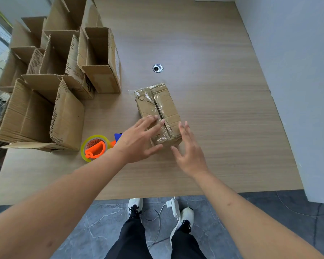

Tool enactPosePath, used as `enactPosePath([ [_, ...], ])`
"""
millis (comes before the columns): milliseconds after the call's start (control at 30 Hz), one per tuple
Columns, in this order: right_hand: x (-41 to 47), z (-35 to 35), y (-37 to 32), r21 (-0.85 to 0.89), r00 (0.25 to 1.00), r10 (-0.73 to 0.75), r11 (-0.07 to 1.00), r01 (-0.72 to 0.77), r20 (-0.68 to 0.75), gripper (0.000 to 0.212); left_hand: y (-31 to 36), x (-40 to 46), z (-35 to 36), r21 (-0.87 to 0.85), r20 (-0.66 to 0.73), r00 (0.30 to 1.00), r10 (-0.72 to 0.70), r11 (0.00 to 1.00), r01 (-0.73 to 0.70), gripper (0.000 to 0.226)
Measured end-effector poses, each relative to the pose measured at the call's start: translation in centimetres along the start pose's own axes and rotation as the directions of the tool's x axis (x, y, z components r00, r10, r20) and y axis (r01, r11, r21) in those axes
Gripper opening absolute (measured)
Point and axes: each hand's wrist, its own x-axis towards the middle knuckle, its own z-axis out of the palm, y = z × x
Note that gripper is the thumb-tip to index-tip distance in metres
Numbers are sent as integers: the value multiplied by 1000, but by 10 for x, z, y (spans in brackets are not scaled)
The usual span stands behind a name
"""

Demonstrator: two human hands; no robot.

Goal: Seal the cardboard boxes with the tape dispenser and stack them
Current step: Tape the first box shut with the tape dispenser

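Note:
A small closed cardboard box (158, 107) lies on the wooden table (223, 109), its top seam covered with clear tape. My left hand (138, 141) is spread flat, fingertips resting on the near left part of the box top. My right hand (189, 150) hovers open at the box's near right corner, fingers apart, holding nothing. The tape dispenser (95, 147), orange with a yellowish tape roll and a blue part, lies on the table just left of my left wrist.
Several open, unsealed cardboard boxes (64, 71) crowd the table's left side. A round metal cable grommet (157, 68) sits beyond the small box. A grey wall (297, 71) borders the table on the right. A white power adapter and cable (173, 205) lie by my feet.

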Motion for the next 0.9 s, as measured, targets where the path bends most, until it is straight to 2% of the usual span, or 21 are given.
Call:
enactPosePath([
  [67, 6, -5, 7, -134, 988, -151, 979, 153, 27, 76, -15, -5, -5, -20, 11, 998, 67, 998, -67, 75],
  [133, 13, -7, 10, -167, 969, -245, 955, 246, 25, 62, -24, -6, -3, -28, 18, 994, 111, 994, -110, 68],
  [200, 20, -7, 10, -144, 971, -234, 963, 227, -37, 49, -26, -5, 2, -50, 35, 993, 112, 993, -110, 67],
  [267, 27, -5, 10, -178, 965, -250, 956, 233, -78, 46, -24, -2, 5, -88, 44, 995, 89, 993, -84, 66],
  [367, 31, -3, 11, -275, 945, -320, 917, 289, -74, 48, -22, -2, 7, -109, 40, 997, 59, 993, -54, 66],
  [500, 33, -18, 2, -353, 946, -320, 891, 287, -38, 42, -13, 3, 5, -88, 51, 998, 33, 996, -29, 65],
  [533, 31, -22, -3, -397, 946, -323, 866, 303, 17, 51, -12, 6, 1, -77, 75, 996, 38, 996, -33, 67],
  [600, 25, -28, -12, -508, 945, -268, 797, 326, 186, 94, -10, 12, -9, -33, 159, 985, 62, 998, -58, 76],
  [667, 21, -25, -21, -566, 963, -145, 784, 253, 229, 119, -8, 15, -18, -20, 241, 967, 78, 997, -75, 77],
  [700, 21, -21, -24, -575, 976, -103, 794, 198, 193, 122, -8, 14, -20, -34, 264, 961, 81, 997, -75, 77],
  [767, 22, -16, -31, -589, 988, -96, 794, 148, 118, 114, -8, 14, -25, -78, 285, 954, 93, 994, -73, 77],
  [833, 25, -13, -32, -607, 984, -154, 775, 176, 90, 99, -10, 14, -28, -119, 279, 954, 111, 990, -80, 71],
  [900, 29, -18, -28, -623, 977, -178, 753, 211, 116, 96, -16, 15, -32, -160, 208, 971, 114, 984, -81, 57],
])
